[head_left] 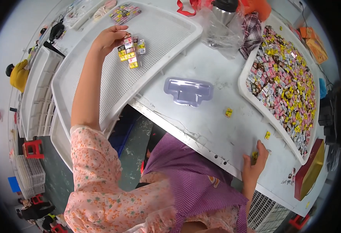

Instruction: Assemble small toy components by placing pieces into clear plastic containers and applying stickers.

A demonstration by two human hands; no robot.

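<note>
In the white perforated tray (pixel 170 35) at the left, a compact group of small wrapped pieces (pixel 131 52) in pink, yellow, white and brown lies in stepped rows. My left hand (pixel 110 39) has its fingers bent round the far left edge of this group. Close to the table's front edge, my right hand (pixel 254 165) is held with thumb and fingers apart. A small yellow piece (pixel 254 155) shows between them, seemingly loose on the table. Midway between my hands lies a clear plastic mould (pixel 188 91) with a stepped outline, nothing in it.
A white tray (pixel 242 79) heaped with loose wrapped pieces (pixel 285 85) stands at the right. Two yellow pieces (pixel 228 112) (pixel 267 135) lie on the table. Another group of pieces (pixel 124 14) is at the far left. A bagged flask (pixel 223 19) and a red-gold box (pixel 309 171) stand nearby.
</note>
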